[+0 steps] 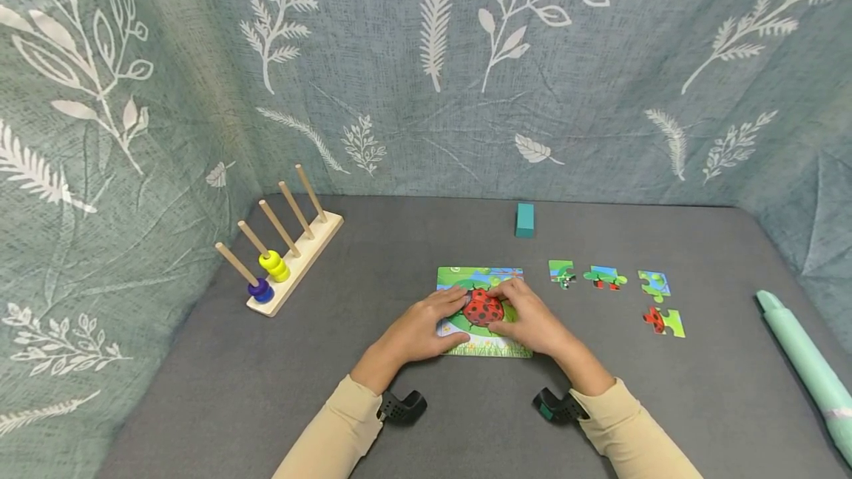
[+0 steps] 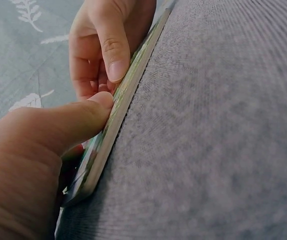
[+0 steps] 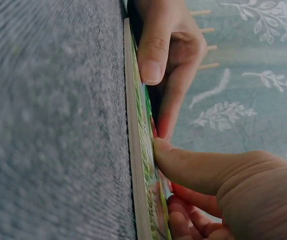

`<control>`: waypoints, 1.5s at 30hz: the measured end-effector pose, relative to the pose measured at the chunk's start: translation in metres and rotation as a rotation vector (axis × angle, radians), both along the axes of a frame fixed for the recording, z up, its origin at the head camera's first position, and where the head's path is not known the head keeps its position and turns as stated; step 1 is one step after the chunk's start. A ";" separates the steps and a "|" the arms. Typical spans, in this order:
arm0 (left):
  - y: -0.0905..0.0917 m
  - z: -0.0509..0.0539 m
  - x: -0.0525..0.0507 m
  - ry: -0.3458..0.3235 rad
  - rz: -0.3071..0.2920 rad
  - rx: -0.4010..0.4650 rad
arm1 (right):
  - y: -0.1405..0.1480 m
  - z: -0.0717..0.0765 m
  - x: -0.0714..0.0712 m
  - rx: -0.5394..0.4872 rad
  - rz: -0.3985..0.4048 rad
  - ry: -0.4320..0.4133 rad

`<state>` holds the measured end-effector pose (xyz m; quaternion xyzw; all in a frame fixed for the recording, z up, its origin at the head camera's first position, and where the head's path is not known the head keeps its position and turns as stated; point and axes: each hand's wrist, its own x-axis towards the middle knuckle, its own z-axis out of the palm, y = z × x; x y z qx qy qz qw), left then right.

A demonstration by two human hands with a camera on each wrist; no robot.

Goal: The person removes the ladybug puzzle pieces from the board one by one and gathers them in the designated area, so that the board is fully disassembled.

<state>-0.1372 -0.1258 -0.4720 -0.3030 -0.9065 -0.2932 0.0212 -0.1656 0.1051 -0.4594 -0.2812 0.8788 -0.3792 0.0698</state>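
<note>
A jigsaw puzzle (image 1: pixel 482 348) with a red spotted ladybug on green lies flat on the grey table. My left hand (image 1: pixel 424 325) rests over its left part, fingers reaching to the ladybug and thumb near the lower edge. On the right part lies my right hand (image 1: pixel 530 318), its thumb and bent fingertips touching the picture on either side of the ladybug's right half. In the right wrist view the puzzle's pale edge (image 3: pixel 133 120) shows, with my right thumb on the printed surface. Whether a loose piece is under the fingers is hidden.
Loose puzzle pieces lie to the right: a green one (image 1: pixel 562 272), one with red spots (image 1: pixel 606 277), a blue-green one (image 1: pixel 655 284) and a ladybug one (image 1: pixel 664 321). Behind stands a teal block (image 1: pixel 524 220). A peg stand (image 1: pixel 299 265) is left, a green rolled item (image 1: pixel 805 361) right.
</note>
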 end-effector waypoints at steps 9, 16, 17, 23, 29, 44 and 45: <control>0.000 0.000 -0.002 0.003 -0.002 -0.007 | -0.003 -0.001 0.000 -0.057 -0.071 -0.016; 0.000 0.001 0.000 -0.025 0.002 -0.006 | -0.002 -0.003 0.000 -0.026 -0.081 0.045; 0.000 0.001 0.001 -0.026 0.001 -0.005 | -0.002 -0.003 0.000 -0.028 -0.083 0.060; -0.001 -0.001 0.001 -0.008 0.002 -0.010 | 0.001 0.004 -0.002 -0.033 -0.077 0.104; -0.001 -0.001 0.000 -0.022 0.000 -0.006 | 0.022 0.018 -0.004 0.002 -0.095 0.080; 0.001 -0.001 0.000 0.000 -0.007 -0.006 | 0.126 0.025 -0.002 0.090 -0.239 0.080; 0.001 -0.001 0.000 -0.004 -0.008 -0.007 | 0.134 0.025 0.000 0.100 -0.248 0.087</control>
